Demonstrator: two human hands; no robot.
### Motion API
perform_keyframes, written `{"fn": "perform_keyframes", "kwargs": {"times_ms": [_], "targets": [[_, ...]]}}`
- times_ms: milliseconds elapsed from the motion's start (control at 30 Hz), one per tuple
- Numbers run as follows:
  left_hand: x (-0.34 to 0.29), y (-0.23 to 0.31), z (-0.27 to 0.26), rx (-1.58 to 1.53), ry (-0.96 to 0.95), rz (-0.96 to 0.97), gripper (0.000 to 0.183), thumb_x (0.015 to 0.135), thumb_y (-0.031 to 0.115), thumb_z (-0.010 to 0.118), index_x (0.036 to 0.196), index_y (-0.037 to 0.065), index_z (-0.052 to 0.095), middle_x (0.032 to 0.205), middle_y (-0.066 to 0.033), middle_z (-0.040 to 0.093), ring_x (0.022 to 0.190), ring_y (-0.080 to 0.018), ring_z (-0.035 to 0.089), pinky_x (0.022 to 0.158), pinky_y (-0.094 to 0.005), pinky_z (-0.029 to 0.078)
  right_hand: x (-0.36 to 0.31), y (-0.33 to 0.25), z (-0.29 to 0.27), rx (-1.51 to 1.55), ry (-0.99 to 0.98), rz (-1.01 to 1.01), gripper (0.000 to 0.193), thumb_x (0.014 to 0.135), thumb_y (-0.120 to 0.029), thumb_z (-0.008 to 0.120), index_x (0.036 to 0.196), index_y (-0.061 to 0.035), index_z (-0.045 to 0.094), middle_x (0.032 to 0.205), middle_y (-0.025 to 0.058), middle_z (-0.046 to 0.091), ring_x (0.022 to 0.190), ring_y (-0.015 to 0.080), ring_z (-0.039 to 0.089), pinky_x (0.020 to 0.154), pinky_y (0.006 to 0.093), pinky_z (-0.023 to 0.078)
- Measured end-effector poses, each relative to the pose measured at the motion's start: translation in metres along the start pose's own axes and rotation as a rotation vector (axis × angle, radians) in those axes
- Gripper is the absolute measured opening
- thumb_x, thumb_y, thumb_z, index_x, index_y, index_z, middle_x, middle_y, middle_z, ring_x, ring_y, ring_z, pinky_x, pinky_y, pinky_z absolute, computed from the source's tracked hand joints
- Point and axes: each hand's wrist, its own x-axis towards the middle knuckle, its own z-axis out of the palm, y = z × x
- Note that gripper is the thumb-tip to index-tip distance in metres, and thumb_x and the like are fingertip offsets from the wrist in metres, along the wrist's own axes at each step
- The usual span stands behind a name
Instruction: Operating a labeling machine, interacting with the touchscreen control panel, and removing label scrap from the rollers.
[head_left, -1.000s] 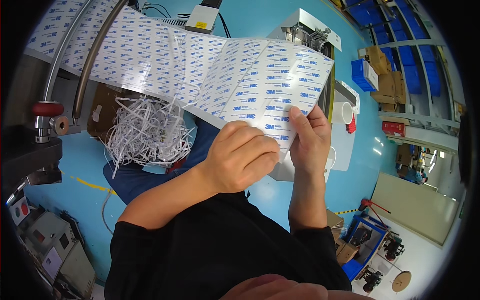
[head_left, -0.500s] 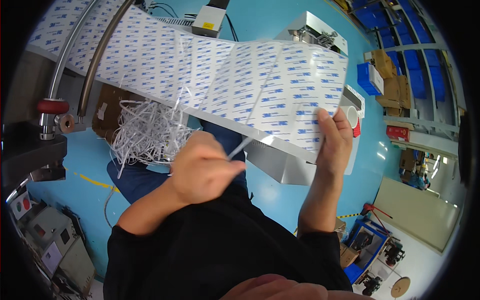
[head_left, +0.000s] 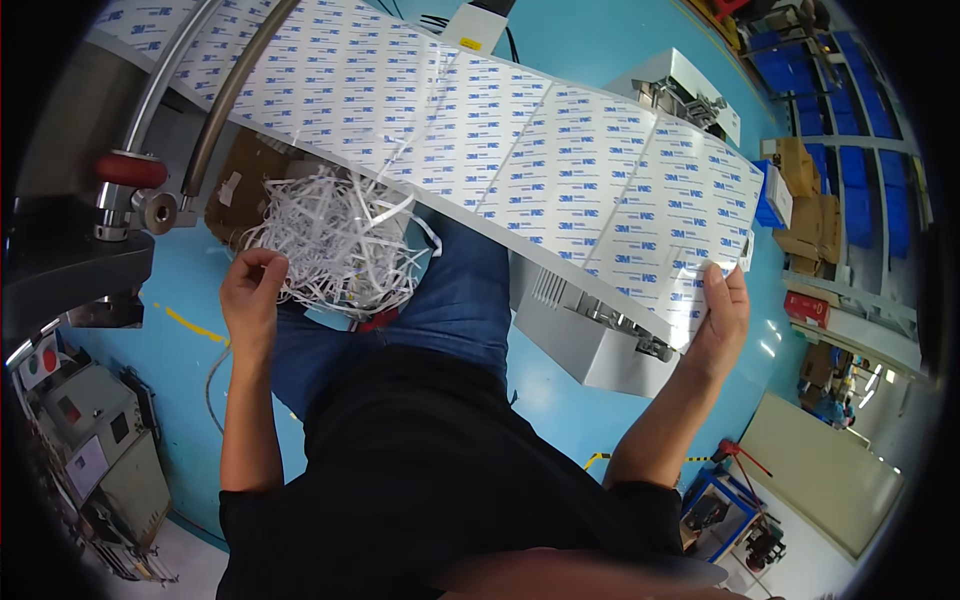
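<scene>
A long white sheet (head_left: 480,150) with repeated blue print, like adhesive backing, stretches from the upper left to the right, with crosswise lines dividing it. At its right end, my right hand (head_left: 722,320) grips the near corner, thumb on top and fingers beneath. To the left, my left hand (head_left: 252,300) is raised beside a tangled heap of thin white strips (head_left: 335,240). Its fingers are curled toward the thumb; whether a strip is between them cannot be made out. The heap sits before a brown cardboard box (head_left: 248,180), next to my knees.
Metal rods and a red-collared roller fitting (head_left: 132,170) stand at the left. Below the sheet is a grey metal machine housing (head_left: 585,350); another metal unit (head_left: 680,85) stands beyond it. Shelving with blue bins (head_left: 850,180) and cardboard boxes (head_left: 810,220) lines the right.
My left hand has moved left from the sheet's near edge, where it pulled a thin white strip, to the heap. My right hand and the sheet's end have shifted right and nearer.
</scene>
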Motion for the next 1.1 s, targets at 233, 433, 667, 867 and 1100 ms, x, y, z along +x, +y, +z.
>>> {"fn": "perform_keyframes", "kwargs": {"times_ms": [233, 433, 667, 867, 1100], "targets": [[0.048, -0.036, -0.056, 1.012, -0.099, -0.081, 0.02, 0.09, 0.022, 0.067, 0.083, 0.004, 0.061, 0.072, 0.0022, 0.06, 0.061, -0.0071, 0.054, 0.054, -0.0198, 0.041, 0.02, 0.003, -0.022, -0.093, 0.06, -0.017, 0.025, 0.095, -0.01, 0.052, 0.114, 0.0049, 0.056, 0.103, 0.015, 0.067, 0.086, 0.0145, 0.066, 0.076, 0.0249, 0.053], [0.08, -0.102, -0.119, -0.511, -0.113, -0.623, 0.025, 0.094, 0.037, 0.06, 0.087, 0.013, 0.057, 0.074, 0.0042, 0.059, 0.055, -0.0042, 0.05, 0.048, -0.0192, 0.04, 0.042, 0.002, -0.035, -0.134, 0.014, -0.033, 0.013, 0.095, -0.01, 0.053, 0.101, 0.0013, 0.058, 0.096, 0.0131, 0.068, 0.08, 0.0131, 0.066, 0.072, 0.0236, 0.054], [0.077, -0.128, -0.136, -0.588, 0.297, -0.497, 0.021, 0.095, 0.032, 0.059, 0.088, 0.012, 0.057, 0.068, 0.0019, 0.054, 0.053, -0.0073, 0.048, 0.047, -0.0198, 0.038, 0.041, 0.025, -0.039, -0.095, 0.042, -0.032, 0.013, 0.093, -0.008, 0.056, 0.101, 0.0018, 0.059, 0.096, 0.0119, 0.068, 0.08, 0.0121, 0.065, 0.072, 0.0227, 0.053], [-0.018, -0.014, 0.018, -0.154, -0.398, 0.018, 0.015, 0.092, 0.018, 0.061, 0.084, 0.005, 0.056, 0.068, -0.0001, 0.054, 0.057, -0.0084, 0.053, 0.052, -0.0231, 0.047, 0.033, 0.02, -0.03, -0.126, 0.086, -0.045, 0.009, 0.095, -0.009, 0.055, 0.097, -0.0002, 0.058, 0.092, 0.011, 0.068, 0.076, 0.011, 0.065, 0.069, 0.0219, 0.053], [-0.004, 0.018, 0.207, -0.996, -1.048, -0.693, 0.047, 0.099, 0.019, 0.048, 0.14, 0.003, 0.032, 0.133, -0.0159, 0.051, 0.115, -0.0257, 0.057, 0.094, -0.0369, 0.048, 0.021, 0.018, -0.023, -0.13, 0.098, -0.066, 0.011, 0.095, -0.01, 0.056, 0.097, 0.0, 0.058, 0.093, 0.0098, 0.067, 0.078, 0.0108, 0.064, 0.07, 0.0222, 0.052]]}}
